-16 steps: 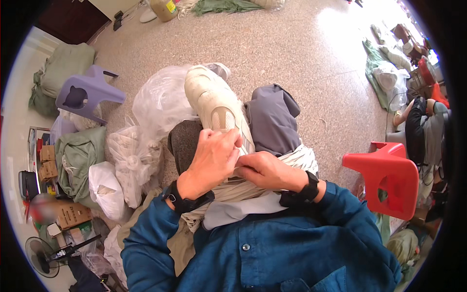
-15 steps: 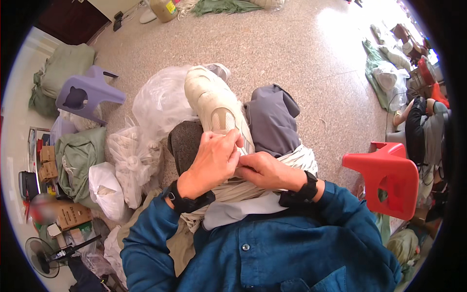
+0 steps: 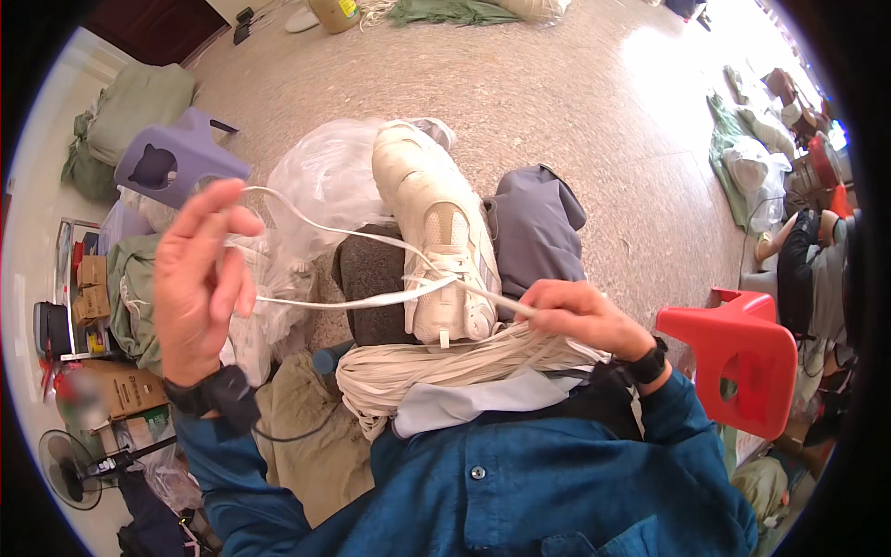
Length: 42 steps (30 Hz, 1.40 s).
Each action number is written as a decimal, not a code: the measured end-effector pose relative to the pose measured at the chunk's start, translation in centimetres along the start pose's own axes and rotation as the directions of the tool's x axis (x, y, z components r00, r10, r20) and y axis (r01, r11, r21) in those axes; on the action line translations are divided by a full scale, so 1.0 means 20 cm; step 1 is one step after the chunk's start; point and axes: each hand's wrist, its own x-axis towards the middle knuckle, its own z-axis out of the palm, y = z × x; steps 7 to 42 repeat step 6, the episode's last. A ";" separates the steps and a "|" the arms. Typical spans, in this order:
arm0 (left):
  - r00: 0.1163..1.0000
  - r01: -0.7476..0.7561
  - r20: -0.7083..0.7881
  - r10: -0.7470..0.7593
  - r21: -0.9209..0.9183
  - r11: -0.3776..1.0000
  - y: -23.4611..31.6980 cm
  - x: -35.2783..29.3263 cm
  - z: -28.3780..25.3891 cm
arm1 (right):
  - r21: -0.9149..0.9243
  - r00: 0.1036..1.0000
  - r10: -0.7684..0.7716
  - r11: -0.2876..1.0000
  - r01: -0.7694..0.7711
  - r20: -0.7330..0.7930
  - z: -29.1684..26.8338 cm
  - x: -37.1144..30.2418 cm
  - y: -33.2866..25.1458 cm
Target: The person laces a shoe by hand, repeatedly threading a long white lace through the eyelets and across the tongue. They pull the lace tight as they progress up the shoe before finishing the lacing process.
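Observation:
A cream sneaker (image 3: 436, 218) lies before me, its toe pointing away and its laced opening toward me. From its eyelets a white shoelace (image 3: 357, 304) stretches out in two strands to the left, where my left hand (image 3: 200, 274) is raised with fingers curled about it. The fingers are slightly blurred. To the right of the shoe, my right hand (image 3: 589, 316) pinches the lace between thumb and forefinger and pulls it taut. Across my lap, just behind the heel, lies a thick bundle of cream laces (image 3: 464, 357).
A dark speckled block (image 3: 367, 278) sits left of the shoe, and grey cloth (image 3: 538, 223) right of it. Clear plastic bags (image 3: 325, 176) lie beyond. A purple stool (image 3: 181, 158) stands at left, a red stool (image 3: 733, 362) at right. Another person sits at far right.
My hands were close together over the shoe's laces; now they are far apart. The left has moved out left and up, the right to the right, drawing the lace out between them.

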 end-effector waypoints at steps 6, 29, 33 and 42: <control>0.992 0.109 -0.080 -0.096 0.932 0.344 -0.60 -0.19 -0.73 | 0.678 0.972 -0.073 0.705 0.209 -0.224 -0.21 -0.20 0.09; 0.992 0.109 -0.080 -0.096 0.932 0.344 -0.60 -0.19 -0.73 | 0.678 0.972 -0.073 0.705 0.209 -0.224 -0.21 -0.20 0.09; 0.992 0.109 -0.080 -0.096 0.932 0.344 -0.60 -0.19 -0.73 | 0.678 0.972 -0.073 0.705 0.209 -0.224 -0.21 -0.20 0.09; 0.992 0.109 -0.080 -0.096 0.932 0.344 -0.60 -0.19 -0.73 | 0.678 0.972 -0.073 0.705 0.209 -0.224 -0.21 -0.20 0.09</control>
